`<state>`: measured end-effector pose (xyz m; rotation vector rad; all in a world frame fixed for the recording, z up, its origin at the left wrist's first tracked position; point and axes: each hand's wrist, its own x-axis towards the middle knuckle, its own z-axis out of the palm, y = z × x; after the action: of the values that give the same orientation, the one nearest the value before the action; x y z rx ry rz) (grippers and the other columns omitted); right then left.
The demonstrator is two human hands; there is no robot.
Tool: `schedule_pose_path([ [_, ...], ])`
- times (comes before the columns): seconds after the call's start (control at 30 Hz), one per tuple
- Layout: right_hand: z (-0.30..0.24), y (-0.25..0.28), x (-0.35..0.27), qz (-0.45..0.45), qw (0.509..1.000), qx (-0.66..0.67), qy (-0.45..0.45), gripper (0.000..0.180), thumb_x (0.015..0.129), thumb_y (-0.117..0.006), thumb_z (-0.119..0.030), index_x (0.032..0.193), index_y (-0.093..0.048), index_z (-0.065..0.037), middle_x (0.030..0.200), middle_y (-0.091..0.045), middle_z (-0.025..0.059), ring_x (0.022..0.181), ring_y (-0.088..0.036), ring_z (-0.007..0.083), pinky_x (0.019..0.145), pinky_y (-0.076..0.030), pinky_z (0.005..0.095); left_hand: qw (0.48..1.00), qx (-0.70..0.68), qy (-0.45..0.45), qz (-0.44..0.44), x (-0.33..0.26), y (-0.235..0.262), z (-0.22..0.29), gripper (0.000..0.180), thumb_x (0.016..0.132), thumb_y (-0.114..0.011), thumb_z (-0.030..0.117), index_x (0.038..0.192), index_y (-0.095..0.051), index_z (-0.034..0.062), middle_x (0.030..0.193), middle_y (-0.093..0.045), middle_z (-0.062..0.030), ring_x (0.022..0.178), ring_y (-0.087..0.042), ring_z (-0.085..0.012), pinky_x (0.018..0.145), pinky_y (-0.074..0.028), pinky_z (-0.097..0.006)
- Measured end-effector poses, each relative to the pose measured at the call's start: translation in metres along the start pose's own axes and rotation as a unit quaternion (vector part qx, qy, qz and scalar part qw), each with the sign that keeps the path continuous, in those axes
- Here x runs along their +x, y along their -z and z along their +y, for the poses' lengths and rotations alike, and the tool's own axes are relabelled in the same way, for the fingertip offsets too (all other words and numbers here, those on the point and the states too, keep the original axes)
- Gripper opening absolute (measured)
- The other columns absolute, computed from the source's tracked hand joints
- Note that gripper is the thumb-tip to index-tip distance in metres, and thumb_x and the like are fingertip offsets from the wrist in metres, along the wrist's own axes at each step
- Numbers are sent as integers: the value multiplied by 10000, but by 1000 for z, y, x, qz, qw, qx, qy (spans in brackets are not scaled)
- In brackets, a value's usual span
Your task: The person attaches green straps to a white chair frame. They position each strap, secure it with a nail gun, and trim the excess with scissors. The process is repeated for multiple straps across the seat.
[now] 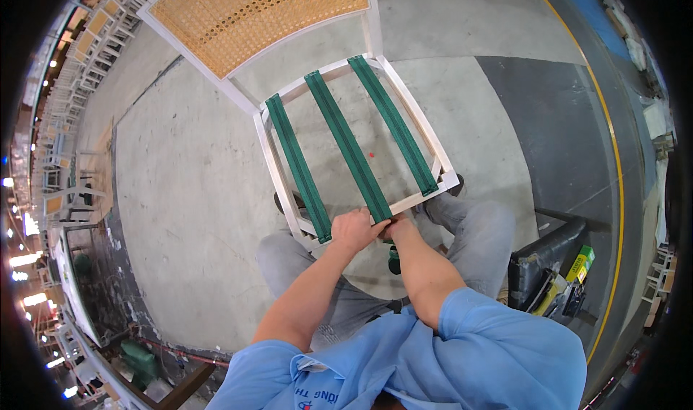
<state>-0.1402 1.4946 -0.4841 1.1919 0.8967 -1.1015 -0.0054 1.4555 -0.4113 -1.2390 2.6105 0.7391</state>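
In front of me stands a white wooden chair frame (pixel 278 175) with three green webbing straps across its open seat. My left hand (pixel 351 227) is closed over the front rail, beside the near end of the middle strap (pixel 346 146), its thumb pointing right. Just right of it, my right hand (pixel 396 228) is curled low against the same rail end; its fingertips are hidden, and so is whatever they grip. Below that hand hangs a dark green piece (pixel 394 260), perhaps more webbing. The left strap (pixel 297 168) and right strap (pixel 393 125) lie flat from back rail to front rail.
A woven cane backrest (pixel 267 16) rises at the chair's far side. My knees flank the front of the seat. A black box-like thing (pixel 545 255) with tools and a green-yellow box (pixel 580 264) stands at right. Rows of chairs (pixel 90 53) line the far left.
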Motion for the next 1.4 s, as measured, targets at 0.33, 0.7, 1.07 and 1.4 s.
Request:
schedule_pose_path([
  [0.33,-23,-10,74,40,998,-27,32,301,1059,-530,-295,871,-659,-98,754,-628,35,626,-587,211,529,-462,403,1000,-23,14,-6,6,-8,-5,612,907,-718,641,914,-703,29,876,-763,-164,798,-766,-341,681,-602,-470],
  [0.7,-48,4,134,65,991,-99,66,309,1058,-490,-263,842,-630,-93,689,-563,40,560,-518,223,490,-413,419,997,-67,-15,-28,9,5,-8,632,878,-767,600,1009,-697,-14,868,-724,-172,810,-734,-369,691,-580,-484],
  [1.07,-68,5,185,111,969,-204,81,322,1058,-450,-232,813,-602,-89,623,-497,45,494,-449,234,451,-363,435,999,-47,-11,-21,12,-8,-12,496,795,-872,473,921,-655,45,805,-679,-110,730,-712,-318,671,-567,-453],
  [1.4,-71,5,226,98,966,-227,81,338,1058,-413,-203,786,-576,-84,563,-437,49,434,-386,245,416,-318,449,946,-279,-62,-156,28,14,-42,439,869,-779,250,1198,-659,-15,1098,-722,-173,925,-723,-380,835,-585,-465],
])
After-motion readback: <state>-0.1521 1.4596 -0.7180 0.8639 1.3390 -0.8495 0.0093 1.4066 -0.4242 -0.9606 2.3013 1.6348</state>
